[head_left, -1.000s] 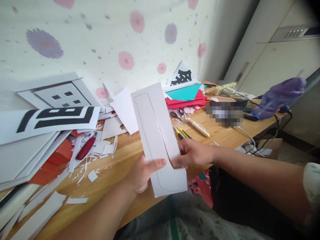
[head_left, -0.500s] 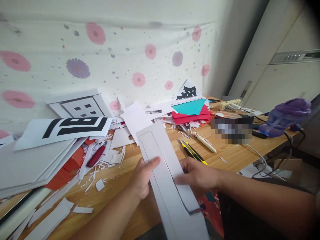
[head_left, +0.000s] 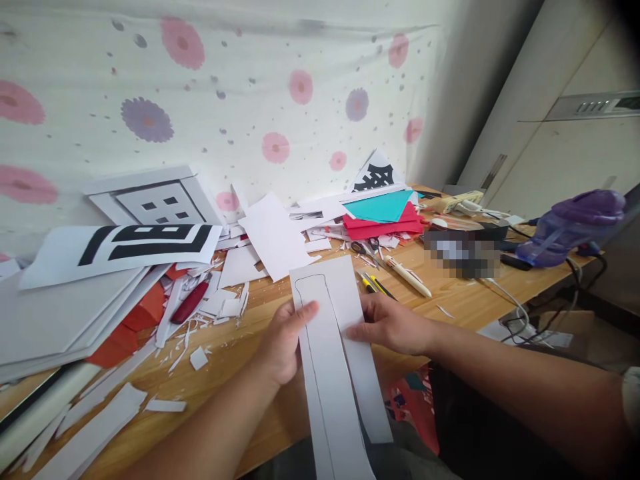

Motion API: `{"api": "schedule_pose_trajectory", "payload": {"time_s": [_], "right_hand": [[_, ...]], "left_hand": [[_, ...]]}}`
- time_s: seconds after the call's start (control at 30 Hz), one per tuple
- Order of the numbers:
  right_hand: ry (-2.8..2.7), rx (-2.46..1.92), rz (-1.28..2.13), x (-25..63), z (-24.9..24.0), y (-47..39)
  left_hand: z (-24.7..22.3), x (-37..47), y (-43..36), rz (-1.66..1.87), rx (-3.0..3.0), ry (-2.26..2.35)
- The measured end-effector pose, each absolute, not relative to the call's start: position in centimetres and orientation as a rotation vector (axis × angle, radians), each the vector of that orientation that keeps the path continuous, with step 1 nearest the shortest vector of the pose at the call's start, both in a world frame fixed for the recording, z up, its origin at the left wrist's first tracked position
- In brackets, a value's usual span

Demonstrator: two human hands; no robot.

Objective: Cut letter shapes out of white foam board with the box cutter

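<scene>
A long white board [head_left: 327, 353] with a thin dark outline drawn on it is held over the front of the desk. My left hand [head_left: 284, 341] is closed on its left edge, thumb on top and fingers underneath. My right hand [head_left: 393, 325] pinches the right-hand strip [head_left: 366, 380], thumb on its face. A slit runs between strip and outlined part, widening toward me, while both seem joined near the far end. Beyond the right hand lie yellow-and-black utility knives [head_left: 375, 285], partly covered, and a thick white pen [head_left: 407, 277].
Scissors [head_left: 367, 250] lie among paper scraps. A red-handled tool [head_left: 190, 302] and white boards [head_left: 75, 320] are at left, with a printed sheet [head_left: 130, 247] on top. Teal paper [head_left: 383, 205] tops a red stack. A purple bottle [head_left: 573, 227] and cables stand right.
The board has turned more upright in view, its far end shifting right and nearer. The gap beside the right strip has widened at the near end. Both hands keep their hold.
</scene>
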State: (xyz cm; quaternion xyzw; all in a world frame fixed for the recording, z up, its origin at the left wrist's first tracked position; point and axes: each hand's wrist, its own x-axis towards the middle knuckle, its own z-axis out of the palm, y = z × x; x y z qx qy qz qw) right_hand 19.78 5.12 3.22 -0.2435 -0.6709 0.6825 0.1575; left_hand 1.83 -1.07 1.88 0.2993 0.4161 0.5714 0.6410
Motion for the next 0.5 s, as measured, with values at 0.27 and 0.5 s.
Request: {"api": "schedule_pose_trajectory", "payload": {"time_s": [0.27, 0.5], "right_hand": [[-1.728, -0.699, 1.837, 18.0, 4.2, 5.4], [-1.948, -0.729, 1.604, 17.5, 4.9, 6.8]], "left_hand": [[2.6, 1.3, -0.5, 1.36, 0.736, 0.899], [2.5, 1.2, -0.7, 1.38, 0.754, 0.884]]}}
